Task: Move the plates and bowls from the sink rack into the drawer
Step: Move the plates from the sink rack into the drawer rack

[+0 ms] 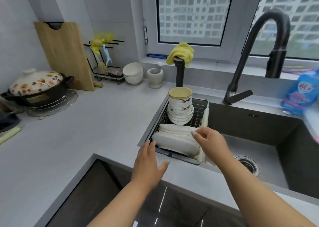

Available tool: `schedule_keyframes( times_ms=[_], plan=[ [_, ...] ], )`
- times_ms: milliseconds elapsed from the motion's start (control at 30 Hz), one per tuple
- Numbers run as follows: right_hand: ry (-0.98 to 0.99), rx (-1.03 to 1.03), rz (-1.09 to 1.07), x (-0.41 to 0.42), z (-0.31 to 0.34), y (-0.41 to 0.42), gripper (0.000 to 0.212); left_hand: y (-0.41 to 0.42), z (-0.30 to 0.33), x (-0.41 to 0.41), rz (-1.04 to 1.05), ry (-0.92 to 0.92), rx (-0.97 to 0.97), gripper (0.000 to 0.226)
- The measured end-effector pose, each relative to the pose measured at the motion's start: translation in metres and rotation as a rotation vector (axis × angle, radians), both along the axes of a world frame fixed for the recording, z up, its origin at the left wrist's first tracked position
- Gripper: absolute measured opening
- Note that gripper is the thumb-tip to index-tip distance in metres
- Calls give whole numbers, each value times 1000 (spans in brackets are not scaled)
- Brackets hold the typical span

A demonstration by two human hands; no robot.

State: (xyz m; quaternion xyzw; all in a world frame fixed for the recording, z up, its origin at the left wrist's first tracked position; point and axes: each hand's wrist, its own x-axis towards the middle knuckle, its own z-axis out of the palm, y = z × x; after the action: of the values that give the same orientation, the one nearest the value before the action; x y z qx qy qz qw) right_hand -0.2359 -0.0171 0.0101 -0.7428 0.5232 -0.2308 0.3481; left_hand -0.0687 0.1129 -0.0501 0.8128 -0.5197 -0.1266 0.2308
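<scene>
A wire sink rack [198, 108] hangs in the left end of the dark sink. Several white plates [174, 141] lean stacked in its near half. A tall stack of white bowls [180, 110] stands in its far half, the top one with a yellow inside. My left hand [148, 161] is spread open at the left edge of the plates, fingertips touching the nearest plate's rim. My right hand [209, 141] is over the right side of the plates, fingers curled onto their upper rims. No drawer is recognisably in view.
A black faucet [269, 54] arches over the sink [259, 149]. A blue detergent bottle [302, 94] stands at the right. On the grey counter [86, 123] are a clay pot [36, 87], cutting board [65, 54], two white bowls [133, 73] and a mortar [155, 75]. A dark glossy surface [120, 201] lies below.
</scene>
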Motion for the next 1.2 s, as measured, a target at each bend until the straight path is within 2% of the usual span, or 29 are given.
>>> schedule_keyframes(
  times_ms=[300,433,667,767,967,1200],
  plan=[
    [229,67,127,56,-47,-78,35,-65,-43,36,-165,2,-34,108],
    [324,152,193,66,-59,-94,24,-73,-58,38,-153,24,-102,104],
    [267,209,205,69,-65,-101,19,-75,-67,40,-138,-4,-123,101],
    [232,172,228,69,-65,-101,18,-74,-68,40,-139,-5,-128,100],
    [217,-47,289,68,-61,-98,29,-74,-68,41,-141,-6,-120,99],
    [168,-165,292,71,-52,-102,37,-73,-69,40,-118,6,-118,99]
  ],
)
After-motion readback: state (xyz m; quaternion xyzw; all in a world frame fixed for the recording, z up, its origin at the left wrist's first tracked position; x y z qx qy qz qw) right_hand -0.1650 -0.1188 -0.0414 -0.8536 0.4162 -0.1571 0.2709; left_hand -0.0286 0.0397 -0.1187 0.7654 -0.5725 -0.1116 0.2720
